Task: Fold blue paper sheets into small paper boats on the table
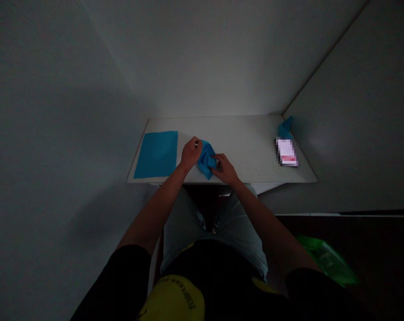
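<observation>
A crumpled, partly folded piece of blue cloth or paper (207,156) is between my two hands, near the front middle of the white table. My left hand (191,152) is closed on its upper left side, with the fingers curled. On its right side, my right hand (224,168) pinches an edge between thumb and fingers. The piece's underside and the parts beneath my fingers are hidden. To the left of my left hand, a flat blue sheet (157,154) of the same colour lies spread out on the table.
The white table (245,147) stands in a corner between walls. At its right end lies a phone-like object with a blurred screen (286,151), and behind it a folded blue piece (285,128) by the wall. A green bag (327,261) is low on the right.
</observation>
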Motion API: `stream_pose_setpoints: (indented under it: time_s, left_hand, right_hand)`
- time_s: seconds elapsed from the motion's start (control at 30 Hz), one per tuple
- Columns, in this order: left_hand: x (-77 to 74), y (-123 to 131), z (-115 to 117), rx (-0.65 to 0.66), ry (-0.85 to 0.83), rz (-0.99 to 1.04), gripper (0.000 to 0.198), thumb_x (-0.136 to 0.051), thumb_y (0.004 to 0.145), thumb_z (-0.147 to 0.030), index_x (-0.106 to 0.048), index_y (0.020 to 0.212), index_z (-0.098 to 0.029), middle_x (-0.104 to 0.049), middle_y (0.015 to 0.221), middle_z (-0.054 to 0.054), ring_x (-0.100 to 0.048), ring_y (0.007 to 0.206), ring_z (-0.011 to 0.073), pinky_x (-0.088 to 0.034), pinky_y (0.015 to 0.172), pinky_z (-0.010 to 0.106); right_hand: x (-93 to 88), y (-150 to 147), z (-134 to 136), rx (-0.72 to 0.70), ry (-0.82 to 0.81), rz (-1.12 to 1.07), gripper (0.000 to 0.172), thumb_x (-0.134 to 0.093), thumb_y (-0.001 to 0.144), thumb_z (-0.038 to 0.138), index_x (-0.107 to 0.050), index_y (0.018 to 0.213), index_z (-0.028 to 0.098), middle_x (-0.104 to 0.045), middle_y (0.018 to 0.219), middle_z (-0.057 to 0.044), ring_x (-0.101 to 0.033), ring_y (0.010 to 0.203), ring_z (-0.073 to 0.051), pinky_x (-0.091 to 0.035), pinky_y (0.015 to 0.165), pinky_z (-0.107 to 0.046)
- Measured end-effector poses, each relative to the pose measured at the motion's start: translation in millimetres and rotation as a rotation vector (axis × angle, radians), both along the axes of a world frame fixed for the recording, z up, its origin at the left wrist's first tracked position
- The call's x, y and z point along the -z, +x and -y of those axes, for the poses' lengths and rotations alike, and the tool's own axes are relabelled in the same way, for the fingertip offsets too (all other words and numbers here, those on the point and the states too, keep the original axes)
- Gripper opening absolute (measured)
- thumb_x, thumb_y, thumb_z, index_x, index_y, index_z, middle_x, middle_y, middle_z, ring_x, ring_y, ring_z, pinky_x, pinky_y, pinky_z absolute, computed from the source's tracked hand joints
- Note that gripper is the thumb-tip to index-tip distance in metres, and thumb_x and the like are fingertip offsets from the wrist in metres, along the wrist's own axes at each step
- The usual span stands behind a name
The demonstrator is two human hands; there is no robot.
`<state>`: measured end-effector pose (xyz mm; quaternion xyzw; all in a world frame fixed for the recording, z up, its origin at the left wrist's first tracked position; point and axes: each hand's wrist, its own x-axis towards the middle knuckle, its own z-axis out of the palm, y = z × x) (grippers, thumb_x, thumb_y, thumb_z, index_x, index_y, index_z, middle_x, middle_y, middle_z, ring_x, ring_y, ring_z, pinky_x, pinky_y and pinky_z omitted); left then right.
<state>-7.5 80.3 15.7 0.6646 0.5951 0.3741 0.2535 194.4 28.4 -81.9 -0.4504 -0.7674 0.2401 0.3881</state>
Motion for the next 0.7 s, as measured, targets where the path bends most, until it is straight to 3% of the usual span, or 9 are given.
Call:
stream_pose_setpoints:
  time_s: [0.17,0.3,0.37,0.43,0.53,0.63,0.7]
  left_hand:
    - [3.5,0.6,14.9,-0.03,0.044,-0.017,0.022,-0.054,0.11,-0.045,-0.055,0.105,-0.024,-0.072,0.106,0.006,-0.07,0.092,0.0202,-0.052,0.086,0.035]
    - [17.2,4.2,38.5,0.008,0.061,-0.113,0.061,-0.08,0.091,-0.053,-0.052,0.135,-0.02,-0.066,0.134,0.014,-0.071,0.106,0.0245,-0.055,0.091,0.037]
    - [24.6,5.2,47.4,0.018,0.026,-0.164,0.064,-0.08,0.091,-0.045,-0.051,0.142,-0.02,-0.064,0.14,0.016,-0.071,0.113,0.0268,-0.056,0.095,0.039]
    - [30.3,5.2,51.4,0.017,-0.021,-0.179,0.047,-0.071,0.096,-0.032,-0.056,0.139,-0.02,-0.066,0.141,0.015,-0.069,0.121,0.0281,-0.054,0.101,0.04]
    - [33.5,3.0,48.1,-0.019,-0.093,-0.147,0.023,-0.053,0.102,-0.022,-0.067,0.12,-0.02,-0.073,0.129,0.014,-0.069,0.122,0.0282,-0.052,0.106,0.04]
    - [31.5,-1.7,39.4,-0.053,-0.175,-0.058,0.03,-0.043,0.107,-0.026,-0.07,0.094,-0.021,-0.077,0.102,0.01,-0.072,0.104,0.0266,-0.054,0.099,0.039]
    - [29.0,-5.8,34.6,-0.047,-0.216,0.043,0.034,-0.042,0.107,-0.029,-0.069,0.089,-0.021,-0.077,0.092,0.007,-0.072,0.093,0.0245,-0.055,0.091,0.036]
  right_hand:
    - [-1.9,-1.4,2.6,0.028,0.0,-0.049,0.059,-0.073,0.092,0.037,-0.058,0.148,0.026,-0.059,0.144,-0.013,-0.067,0.087,-0.021,-0.063,0.088,-0.043]
    - [-3.6,-3.2,2.7,0.093,-0.015,-0.058,0.055,-0.069,0.095,0.039,-0.058,0.146,0.023,-0.059,0.14,-0.014,-0.065,0.085,-0.021,-0.063,0.084,-0.041]
    - [-4.1,-3.9,2.3,0.117,-0.019,-0.059,0.05,-0.065,0.098,0.04,-0.059,0.145,0.023,-0.059,0.139,-0.015,-0.066,0.086,-0.021,-0.063,0.084,-0.041]
    - [-4.1,-4.1,1.7,0.134,-0.019,-0.061,0.048,-0.063,0.1,0.042,-0.06,0.145,0.023,-0.059,0.139,-0.015,-0.066,0.087,-0.022,-0.063,0.085,-0.041]
    - [-3.8,-3.6,1.4,0.155,-0.021,-0.058,0.05,-0.063,0.101,0.044,-0.059,0.147,0.025,-0.058,0.141,-0.015,-0.065,0.085,-0.021,-0.063,0.084,-0.041]
    - [-3.7,-3.0,2.2,0.16,-0.017,-0.049,0.053,-0.063,0.1,0.045,-0.057,0.148,0.025,-0.057,0.143,-0.015,-0.064,0.082,-0.02,-0.063,0.083,-0.042]
    - [-3.6,-3.0,3.2,0.155,-0.009,-0.048,0.052,-0.063,0.1,0.044,-0.057,0.148,0.025,-0.056,0.143,-0.015,-0.064,0.082,-0.02,-0.063,0.083,-0.042]
